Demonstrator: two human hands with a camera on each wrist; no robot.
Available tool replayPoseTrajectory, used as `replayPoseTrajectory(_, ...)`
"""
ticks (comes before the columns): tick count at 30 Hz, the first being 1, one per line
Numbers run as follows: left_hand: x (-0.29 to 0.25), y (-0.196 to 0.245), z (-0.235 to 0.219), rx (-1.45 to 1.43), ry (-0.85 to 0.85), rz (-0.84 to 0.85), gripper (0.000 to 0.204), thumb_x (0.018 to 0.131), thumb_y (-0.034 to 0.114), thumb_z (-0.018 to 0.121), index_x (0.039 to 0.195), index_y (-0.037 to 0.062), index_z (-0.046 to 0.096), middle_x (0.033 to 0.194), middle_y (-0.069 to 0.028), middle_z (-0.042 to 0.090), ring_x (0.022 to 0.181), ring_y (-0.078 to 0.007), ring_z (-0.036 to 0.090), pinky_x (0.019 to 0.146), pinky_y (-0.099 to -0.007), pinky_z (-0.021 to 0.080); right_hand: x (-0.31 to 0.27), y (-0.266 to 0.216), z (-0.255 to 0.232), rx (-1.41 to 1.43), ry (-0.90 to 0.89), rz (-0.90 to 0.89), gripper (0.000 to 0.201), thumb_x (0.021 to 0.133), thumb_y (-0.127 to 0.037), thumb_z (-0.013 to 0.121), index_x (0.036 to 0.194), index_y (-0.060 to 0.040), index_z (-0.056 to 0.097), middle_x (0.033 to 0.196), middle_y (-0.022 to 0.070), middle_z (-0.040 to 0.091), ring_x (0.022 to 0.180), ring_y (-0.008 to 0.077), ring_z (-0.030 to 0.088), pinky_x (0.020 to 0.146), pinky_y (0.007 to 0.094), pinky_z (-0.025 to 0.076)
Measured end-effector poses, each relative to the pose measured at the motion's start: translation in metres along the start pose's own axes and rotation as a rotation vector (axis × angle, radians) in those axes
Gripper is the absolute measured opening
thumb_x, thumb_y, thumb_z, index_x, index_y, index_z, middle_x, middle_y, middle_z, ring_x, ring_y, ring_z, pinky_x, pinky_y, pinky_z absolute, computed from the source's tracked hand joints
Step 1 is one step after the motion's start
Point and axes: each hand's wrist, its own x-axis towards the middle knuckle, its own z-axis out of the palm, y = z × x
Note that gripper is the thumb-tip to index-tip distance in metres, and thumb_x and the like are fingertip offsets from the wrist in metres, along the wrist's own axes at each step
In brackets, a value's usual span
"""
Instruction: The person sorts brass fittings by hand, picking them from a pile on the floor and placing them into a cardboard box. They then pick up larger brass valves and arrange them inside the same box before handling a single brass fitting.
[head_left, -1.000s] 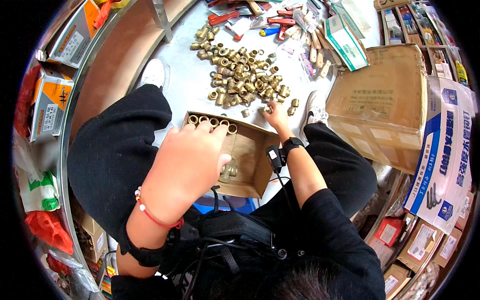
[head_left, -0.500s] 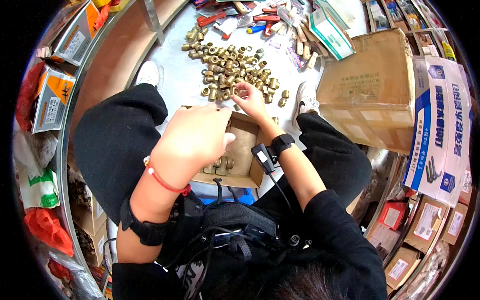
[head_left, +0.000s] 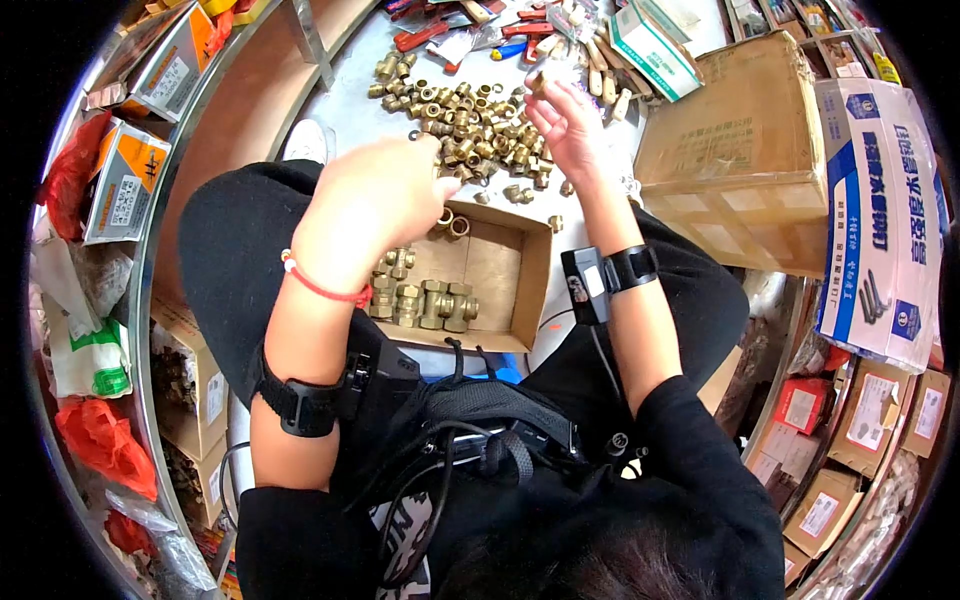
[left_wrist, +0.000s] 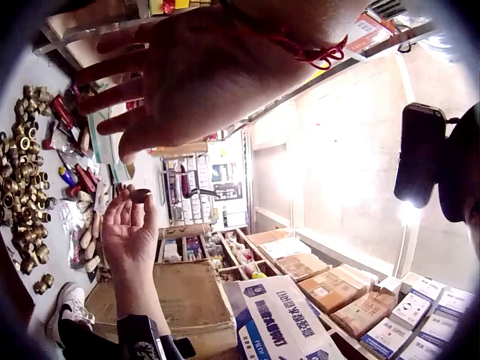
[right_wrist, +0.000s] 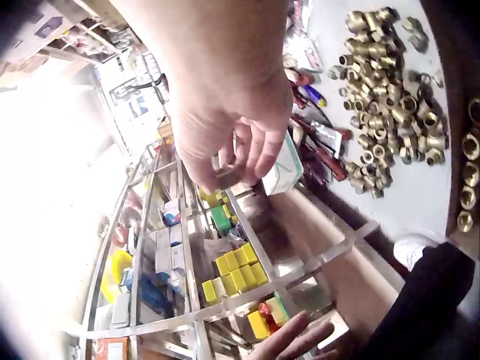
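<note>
My right hand is raised over the far side of the floor and pinches a brass fitting at its fingertips. The left wrist view shows the same fitting between thumb and fingers. Over the left part of an open cardboard box hovers my left hand, its fingers extended in the left wrist view and holding nothing. Inside the box, several brass fittings stand in rows along the near side, and more lie at the far wall, partly hidden by the left hand.
A loose pile of brass fittings covers the floor beyond the box. Scrapers and bagged tools lie behind it. A large carton stands at the right, beside a white-and-blue box. Shelves curve along the left.
My right hand swung from the near edge of the pile up and right, lifting a fitting. My left hand rose and moved off the box's far wall, uncovering more fittings inside.
</note>
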Motion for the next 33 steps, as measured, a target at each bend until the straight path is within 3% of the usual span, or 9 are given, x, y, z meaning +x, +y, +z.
replayPoseTrajectory(4,0.000,-0.003,0.005,-0.028,-0.054,0.084,0.040,0.078,0.026,0.052,0.109,0.0008,0.049,0.099,-0.0206,0.055,0.091,-0.0332,0.053,0.081,-0.0370,0.041,-0.010,0.030,-0.015,-0.288,-0.135,0.282,0.030,0.075,-0.013,0.062,0.103,-0.0018,0.054,0.091,0.0075,0.060,0.077,0.0124,0.058,0.071,0.0236,0.048)
replayPoseTrajectory(10,-0.005,-0.007,0.002,-0.038,-0.059,0.066,0.039,0.077,0.023,0.053,0.109,0.0005,0.049,0.099,-0.0216,0.055,0.091,-0.0331,0.053,0.081,-0.0363,0.041,-0.057,0.132,-0.042,-1.256,-0.664,0.442,0.019,0.068,-0.016,0.068,0.080,-0.0024,0.063,0.067,0.0020,0.061,0.059,0.0093,0.057,0.056,0.0237,0.049)
replayPoseTrajectory(12,-0.007,-0.009,0.005,-0.042,-0.062,0.077,0.039,0.078,0.024,0.053,0.109,0.0008,0.049,0.099,-0.0214,0.054,0.092,-0.0325,0.053,0.082,-0.0360,0.041,-0.076,0.162,-0.067,-1.161,-0.535,0.659,0.019,0.067,-0.014,0.069,0.079,-0.0019,0.062,0.069,0.0036,0.061,0.059,0.0107,0.058,0.053,0.0237,0.049)
replayPoseTrajectory(14,-0.012,-0.008,0.002,-0.060,-0.057,0.068,0.039,0.078,0.024,0.053,0.109,0.0007,0.049,0.100,-0.0204,0.054,0.093,-0.0321,0.052,0.083,-0.0356,0.040,-0.093,0.182,-0.100,-0.882,-0.186,0.871,0.019,0.067,-0.013,0.069,0.078,-0.0006,0.061,0.069,0.0052,0.061,0.058,0.0131,0.059,0.051,0.0230,0.049)
replayPoseTrajectory(16,-0.015,-0.010,0.002,-0.063,-0.041,0.070,0.040,0.078,0.024,0.053,0.109,0.0007,0.049,0.101,-0.0201,0.054,0.094,-0.0323,0.051,0.083,-0.0355,0.040,-0.109,0.179,-0.115,-0.664,0.146,0.935,0.020,0.067,-0.012,0.069,0.079,-0.0003,0.059,0.070,0.0061,0.061,0.059,0.0140,0.059,0.051,0.0221,0.049)
replayPoseTrajectory(18,-0.017,-0.015,0.005,-0.064,-0.016,0.095,0.040,0.077,0.024,0.054,0.109,0.0009,0.048,0.101,-0.0199,0.053,0.094,-0.0325,0.051,0.082,-0.0355,0.040,-0.109,0.180,-0.126,-0.662,0.277,0.958,0.020,0.066,-0.010,0.070,0.076,0.0021,0.058,0.068,0.0090,0.061,0.047,0.0126,0.055,0.041,0.0213,0.046)
replayPoseTrajectory(23,-0.019,-0.020,0.004,-0.057,-0.008,0.107,0.040,0.077,0.023,0.054,0.109,0.0009,0.048,0.100,-0.0192,0.054,0.091,-0.0329,0.052,0.080,-0.0361,0.041,-0.083,0.182,-0.107,-0.362,0.586,0.722,0.019,0.065,-0.008,0.069,0.071,0.0027,0.055,0.069,0.0096,0.059,0.052,0.0148,0.056,0.044,0.0232,0.048)
replayPoseTrajectory(30,-0.021,-0.025,0.012,-0.070,0.070,0.198,0.038,0.076,0.020,0.054,0.108,0.0011,0.048,0.095,-0.0172,0.055,0.087,-0.0320,0.053,0.076,-0.0364,0.042,-0.072,0.230,-0.139,-0.368,0.938,0.704,0.028,0.064,-0.007,0.070,0.079,0.0064,0.051,0.077,0.0118,0.056,0.057,0.0181,0.055,0.048,0.0257,0.051)
replayPoseTrajectory(33,-0.020,-0.025,0.012,-0.082,0.114,0.215,0.037,0.075,0.019,0.055,0.107,0.0016,0.049,0.094,-0.0165,0.055,0.086,-0.0313,0.053,0.075,-0.0359,0.043,-0.072,0.233,-0.140,-0.289,0.955,0.707,0.029,0.064,-0.006,0.070,0.079,0.0071,0.049,0.080,0.0125,0.055,0.059,0.0190,0.055,0.050,0.0263,0.051)
